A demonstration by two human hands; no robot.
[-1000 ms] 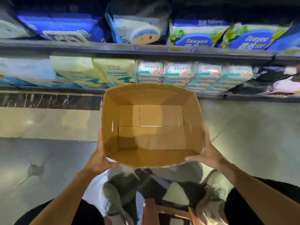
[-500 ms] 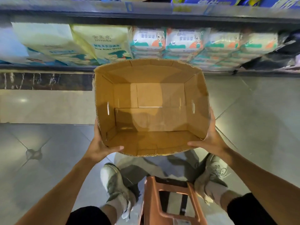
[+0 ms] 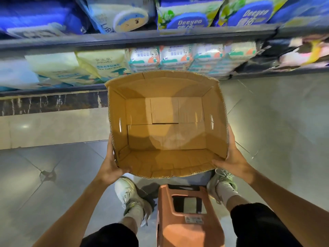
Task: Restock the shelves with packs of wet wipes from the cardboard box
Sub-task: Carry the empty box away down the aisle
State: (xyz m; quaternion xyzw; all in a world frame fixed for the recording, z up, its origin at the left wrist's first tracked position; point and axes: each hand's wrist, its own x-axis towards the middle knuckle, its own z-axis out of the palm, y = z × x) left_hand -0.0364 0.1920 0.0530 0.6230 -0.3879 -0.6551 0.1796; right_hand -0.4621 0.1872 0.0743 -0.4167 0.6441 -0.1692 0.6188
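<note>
Between your hands, left and right gripping its sides, the brown cardboard box has dropped slightly (empty: restocking looks finished).

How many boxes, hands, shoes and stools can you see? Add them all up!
cardboard box: 1
hands: 2, left hand and right hand
shoes: 2, left shoe and right shoe
orange stool: 1
Total: 6

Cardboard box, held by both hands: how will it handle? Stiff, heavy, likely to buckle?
The cardboard box is probably light: nothing lies inside. Its open top has no flaps, so the walls may flex where the left hand and right hand squeeze. The corrugated rim likely gives fair grip.
</note>
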